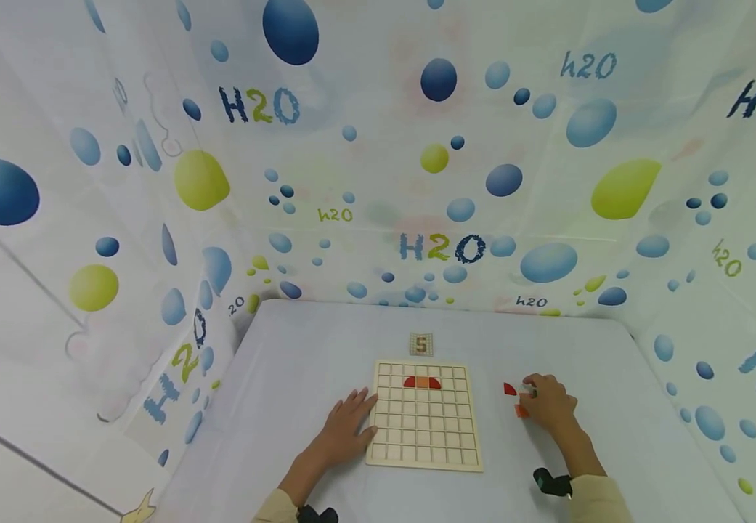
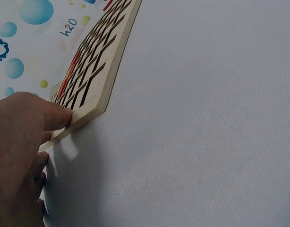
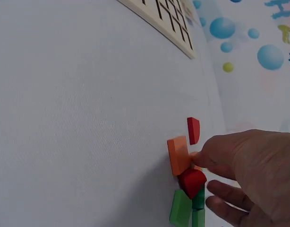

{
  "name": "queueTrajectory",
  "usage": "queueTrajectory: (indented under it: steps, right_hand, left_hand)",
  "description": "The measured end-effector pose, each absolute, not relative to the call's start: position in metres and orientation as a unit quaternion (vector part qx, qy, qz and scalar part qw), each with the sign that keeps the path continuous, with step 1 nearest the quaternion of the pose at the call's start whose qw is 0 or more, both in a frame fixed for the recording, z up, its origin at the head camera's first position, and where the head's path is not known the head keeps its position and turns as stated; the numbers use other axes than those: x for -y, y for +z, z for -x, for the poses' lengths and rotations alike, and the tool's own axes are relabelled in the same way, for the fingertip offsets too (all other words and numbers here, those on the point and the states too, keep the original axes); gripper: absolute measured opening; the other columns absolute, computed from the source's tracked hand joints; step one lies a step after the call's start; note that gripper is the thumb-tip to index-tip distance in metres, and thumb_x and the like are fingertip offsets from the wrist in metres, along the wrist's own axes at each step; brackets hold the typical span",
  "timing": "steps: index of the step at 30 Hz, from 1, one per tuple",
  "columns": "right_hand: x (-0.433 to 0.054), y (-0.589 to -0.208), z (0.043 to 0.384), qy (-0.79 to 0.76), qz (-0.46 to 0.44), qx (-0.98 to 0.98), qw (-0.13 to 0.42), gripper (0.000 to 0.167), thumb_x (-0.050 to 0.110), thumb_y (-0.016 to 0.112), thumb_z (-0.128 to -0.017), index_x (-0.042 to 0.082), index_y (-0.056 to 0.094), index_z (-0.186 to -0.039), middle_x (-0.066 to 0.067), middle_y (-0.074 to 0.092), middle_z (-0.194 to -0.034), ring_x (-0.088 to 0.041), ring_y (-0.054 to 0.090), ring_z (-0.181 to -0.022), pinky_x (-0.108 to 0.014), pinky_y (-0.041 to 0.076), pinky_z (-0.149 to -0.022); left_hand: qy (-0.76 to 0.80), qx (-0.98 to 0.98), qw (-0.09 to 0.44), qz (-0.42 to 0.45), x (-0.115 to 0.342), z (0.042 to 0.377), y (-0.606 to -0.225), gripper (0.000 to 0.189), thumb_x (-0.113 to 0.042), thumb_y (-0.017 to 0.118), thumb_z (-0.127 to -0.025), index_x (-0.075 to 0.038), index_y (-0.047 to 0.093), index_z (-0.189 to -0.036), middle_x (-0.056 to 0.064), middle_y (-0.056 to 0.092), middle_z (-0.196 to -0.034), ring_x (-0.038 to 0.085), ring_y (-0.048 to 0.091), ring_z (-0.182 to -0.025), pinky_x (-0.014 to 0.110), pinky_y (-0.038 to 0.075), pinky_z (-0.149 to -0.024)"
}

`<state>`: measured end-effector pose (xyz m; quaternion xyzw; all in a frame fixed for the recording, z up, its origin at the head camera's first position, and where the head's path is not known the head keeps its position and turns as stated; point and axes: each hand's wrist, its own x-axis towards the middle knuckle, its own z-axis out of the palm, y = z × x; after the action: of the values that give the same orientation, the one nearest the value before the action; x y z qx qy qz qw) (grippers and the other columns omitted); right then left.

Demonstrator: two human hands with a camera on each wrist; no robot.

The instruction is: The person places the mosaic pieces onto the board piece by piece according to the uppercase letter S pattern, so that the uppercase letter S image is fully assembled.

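A pale wooden grid board [image 1: 423,437] lies on the white table, with an orange square [image 1: 422,383] between two red rounded pieces [image 1: 409,383] in an upper row. My left hand [image 1: 346,427] rests at the board's left edge, fingers spread, its thumb on the frame in the left wrist view. Right of the board, my right hand [image 1: 550,402] is over a group of loose blocks. In the right wrist view its thumb touches a small orange block partly hidden behind an upright orange block [image 3: 179,155]. A red block [image 3: 192,181] and green blocks [image 3: 181,208] lie below its bent fingers.
Beyond the board's top edge lies a small card [image 1: 420,344] marked with a 5- or S-like sign. A red piece [image 1: 510,389] sits slightly apart from the loose group. White cloth walls with blue and green bubbles surround the table [image 1: 325,327] at the back and sides.
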<state>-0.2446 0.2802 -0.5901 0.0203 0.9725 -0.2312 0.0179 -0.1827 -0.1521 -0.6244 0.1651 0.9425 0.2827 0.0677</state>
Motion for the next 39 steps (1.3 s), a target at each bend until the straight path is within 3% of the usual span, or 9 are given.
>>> queueTrajectory:
  steps: [7, 14, 18, 26, 33, 39]
  right_hand:
    - [-0.296, -0.588, 0.243, -0.234, -0.02, -0.971, 0.05, 0.023, 0.014, 0.068, -0.097, -0.004, 0.068, -0.112, -0.029, 0.064, -0.112, -0.05, 0.062, -0.105, -0.067, 0.046, -0.083]
    - [-0.302, -0.596, 0.24, -0.24, -0.012, -0.969, 0.056, 0.031, 0.016, 0.073, -0.093, -0.002, 0.069, -0.118, -0.033, 0.062, -0.12, -0.051, 0.06, -0.108, -0.064, 0.046, -0.08]
    - [-0.299, -0.597, 0.24, -0.242, 0.002, -0.969, 0.052, 0.027, 0.014, 0.07, -0.095, 0.001, 0.07, -0.12, -0.032, 0.061, -0.124, -0.052, 0.059, -0.111, -0.063, 0.045, -0.08]
    - [-0.292, -0.603, 0.25, -0.233, -0.009, -0.972, 0.033, 0.024, 0.02, 0.07, -0.1, 0.002, 0.069, -0.115, -0.023, 0.064, -0.111, -0.045, 0.06, -0.105, -0.062, 0.046, -0.08]
    - [-0.29, -0.61, 0.253, -0.243, -0.017, -0.97, 0.017, 0.033, 0.026, 0.068, -0.101, -0.001, 0.068, -0.121, -0.029, 0.063, -0.119, -0.049, 0.059, -0.111, -0.065, 0.046, -0.083]
    - [-0.289, -0.609, 0.254, -0.283, -0.015, -0.959, 0.031, 0.031, 0.017, 0.068, -0.1, -0.002, 0.068, -0.125, -0.029, 0.061, -0.122, -0.047, 0.058, -0.115, -0.064, 0.043, -0.083]
  left_hand:
    - [0.283, -0.943, 0.065, -0.16, 0.151, 0.182, -0.623, 0.063, -0.028, 0.062, -0.104, -0.008, 0.043, -0.161, 0.02, 0.036, -0.169, 0.044, 0.029, -0.158, 0.068, 0.022, -0.125]
    - [0.283, -0.944, 0.066, -0.158, 0.149, 0.182, -0.626, 0.063, -0.027, 0.061, -0.104, -0.008, 0.042, -0.161, 0.02, 0.036, -0.169, 0.044, 0.029, -0.158, 0.068, 0.022, -0.125]
    - [0.29, -0.942, 0.068, -0.155, 0.149, 0.181, -0.623, 0.063, -0.027, 0.062, -0.104, -0.008, 0.042, -0.161, 0.02, 0.036, -0.169, 0.044, 0.028, -0.158, 0.068, 0.021, -0.125]
    - [0.282, -0.944, 0.066, -0.157, 0.149, 0.183, -0.626, 0.063, -0.027, 0.061, -0.105, -0.009, 0.042, -0.162, 0.019, 0.035, -0.169, 0.042, 0.028, -0.158, 0.067, 0.021, -0.126]
    - [0.289, -0.942, 0.069, -0.157, 0.148, 0.183, -0.625, 0.063, -0.027, 0.061, -0.105, -0.009, 0.041, -0.162, 0.019, 0.035, -0.17, 0.043, 0.027, -0.158, 0.068, 0.02, -0.126]
    - [0.29, -0.942, 0.065, -0.154, 0.148, 0.183, -0.626, 0.062, -0.028, 0.06, -0.105, -0.01, 0.042, -0.162, 0.019, 0.035, -0.169, 0.044, 0.027, -0.158, 0.069, 0.02, -0.125]
